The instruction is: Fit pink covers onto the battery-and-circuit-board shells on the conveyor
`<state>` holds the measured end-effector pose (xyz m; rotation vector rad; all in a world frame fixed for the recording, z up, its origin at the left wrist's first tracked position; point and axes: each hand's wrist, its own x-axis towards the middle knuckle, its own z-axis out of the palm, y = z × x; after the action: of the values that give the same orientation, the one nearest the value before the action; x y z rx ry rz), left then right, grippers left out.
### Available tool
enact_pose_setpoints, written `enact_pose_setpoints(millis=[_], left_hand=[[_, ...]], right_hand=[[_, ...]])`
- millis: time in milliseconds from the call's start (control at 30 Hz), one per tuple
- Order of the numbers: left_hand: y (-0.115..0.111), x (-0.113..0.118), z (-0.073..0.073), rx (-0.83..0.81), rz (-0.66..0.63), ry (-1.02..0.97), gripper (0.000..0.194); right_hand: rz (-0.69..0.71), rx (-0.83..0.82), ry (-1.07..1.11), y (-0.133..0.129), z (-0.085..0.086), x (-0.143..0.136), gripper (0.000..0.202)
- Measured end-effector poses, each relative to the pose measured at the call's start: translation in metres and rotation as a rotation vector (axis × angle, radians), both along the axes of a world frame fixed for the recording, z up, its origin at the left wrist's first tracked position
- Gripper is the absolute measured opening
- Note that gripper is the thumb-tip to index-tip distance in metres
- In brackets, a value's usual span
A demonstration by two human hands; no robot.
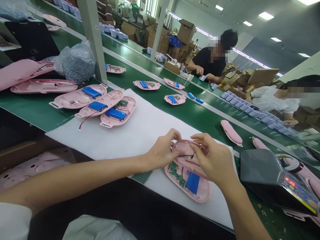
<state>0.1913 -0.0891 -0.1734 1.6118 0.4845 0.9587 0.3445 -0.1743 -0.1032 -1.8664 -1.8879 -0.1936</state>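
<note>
Well, L hand [162, 150] and R hand [218, 158] have fingers nearly closed on the upper shell [182, 146], tilted over the lower shell [204, 190] by the front edge of the desk [141, 178]. Red wires [194, 163] might get pinched b/w halves if pressed askew.

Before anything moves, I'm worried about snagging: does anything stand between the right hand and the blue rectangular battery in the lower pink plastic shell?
Yes: the near rim of the upper pink shell lies between the right hand and the battery.
</note>
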Motion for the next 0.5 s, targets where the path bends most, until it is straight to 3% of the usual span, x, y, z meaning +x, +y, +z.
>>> enact_pose_setpoints(millis=[167,267,333,433,500], left_hand=[[0.004,-0.003,0.004,-0.227,-0.140,0.009,0.041],[0.008,-0.004,0.006,-0.138,-0.155,0.112,0.027],[0.009,-0.004,0.008,-0.026,-0.135,0.205,0.029],[0.012,-0.001,0.010,0.028,-0.101,0.324,0.036],[0.013,0.002,0.011,0.036,-0.088,0.399,0.043]], right_hand=[[-0.046,-0.166,-0.046,0.008,-0.005,0.003,0.015],[-0.085,-0.210,0.038,0.013,-0.004,-0.003,0.014],[-0.109,-0.207,0.107,0.011,-0.003,-0.008,0.013],[-0.154,0.022,0.261,-0.011,-0.007,0.003,0.024],[-0.345,0.304,0.532,-0.045,-0.016,0.027,0.032]])
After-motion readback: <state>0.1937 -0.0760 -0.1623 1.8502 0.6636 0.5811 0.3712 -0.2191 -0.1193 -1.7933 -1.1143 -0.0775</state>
